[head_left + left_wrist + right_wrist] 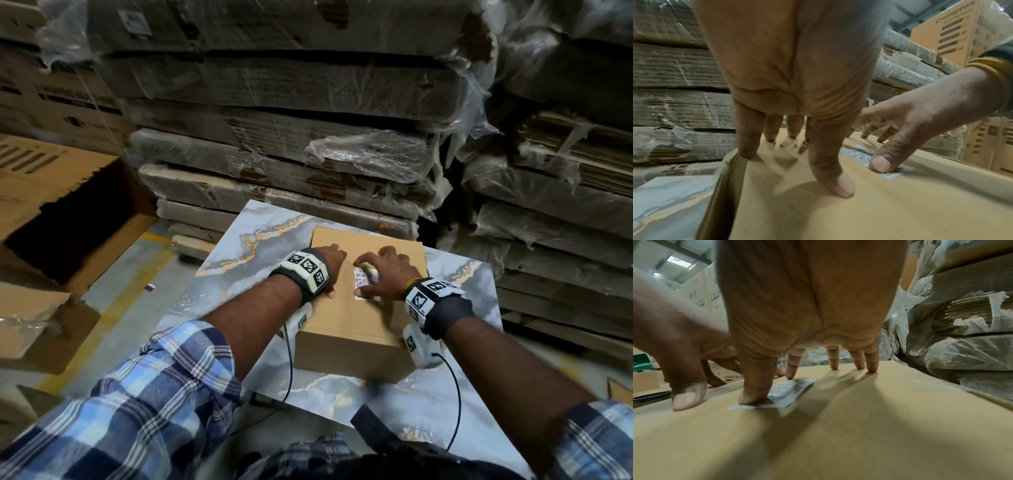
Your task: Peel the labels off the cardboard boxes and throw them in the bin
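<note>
A plain brown cardboard box [352,329] lies on a marble-patterned slab [239,246]. A small white printed label [363,278] is stuck on its top, still flat. My left hand [334,269] rests on the box top just left of the label, with spread fingertips [748,152] pressing the cardboard. My right hand [380,270] arches over the label [789,389]. Its thumb [754,386] presses on the label's near end and its index fingertip touches the far edge. The other fingers stand on the box beyond. Nothing is held in either hand.
Stacks of flattened cardboard wrapped in plastic film [291,137] rise right behind the slab and to the right [565,212]. A large open carton [68,219] lies on the floor at left, with more cardboard [41,329] in front of it.
</note>
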Tool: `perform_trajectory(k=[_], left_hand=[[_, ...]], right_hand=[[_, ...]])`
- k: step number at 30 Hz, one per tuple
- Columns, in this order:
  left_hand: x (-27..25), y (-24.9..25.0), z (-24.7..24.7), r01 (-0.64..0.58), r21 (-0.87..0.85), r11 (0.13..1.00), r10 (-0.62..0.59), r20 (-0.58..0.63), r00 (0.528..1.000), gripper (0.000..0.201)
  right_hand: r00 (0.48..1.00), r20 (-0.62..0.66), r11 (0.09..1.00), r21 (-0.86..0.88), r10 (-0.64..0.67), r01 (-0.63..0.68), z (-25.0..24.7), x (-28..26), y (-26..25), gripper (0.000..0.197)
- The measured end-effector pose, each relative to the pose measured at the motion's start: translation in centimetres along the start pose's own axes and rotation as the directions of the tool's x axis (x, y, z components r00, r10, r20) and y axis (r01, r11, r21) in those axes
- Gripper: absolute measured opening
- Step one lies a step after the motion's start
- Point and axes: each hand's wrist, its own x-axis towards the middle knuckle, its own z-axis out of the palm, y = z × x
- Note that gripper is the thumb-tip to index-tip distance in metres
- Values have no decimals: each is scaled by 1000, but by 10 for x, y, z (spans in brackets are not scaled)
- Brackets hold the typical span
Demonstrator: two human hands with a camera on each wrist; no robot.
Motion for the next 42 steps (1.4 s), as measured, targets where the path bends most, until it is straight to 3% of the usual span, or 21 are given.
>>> perform_trajectory(k=[22, 28, 33, 38, 42], left_hand=[[0, -3, -1, 90, -112, 990, -91, -3, 996, 111], [2, -4, 2, 96, -139, 986, -102, -37, 994, 105], [1, -4, 2, 91, -151, 984, -98, -43, 994, 107], [0, -4, 2, 88, -166, 982, -97, -48, 994, 106], [-1, -4, 3, 80, -175, 981, -92, -59, 994, 103]], right_hand=[[999, -27, 999, -13, -32, 32, 2, -1, 10, 72], [999, -41, 999, 46, -23, 25, 5, 0, 12, 58], [999, -38, 998, 55, -19, 21, 5, 2, 12, 70], [1000, -24, 997, 74, -17, 19, 4, 2, 13, 59], [999, -27, 998, 63, -22, 24, 6, 2, 14, 67]])
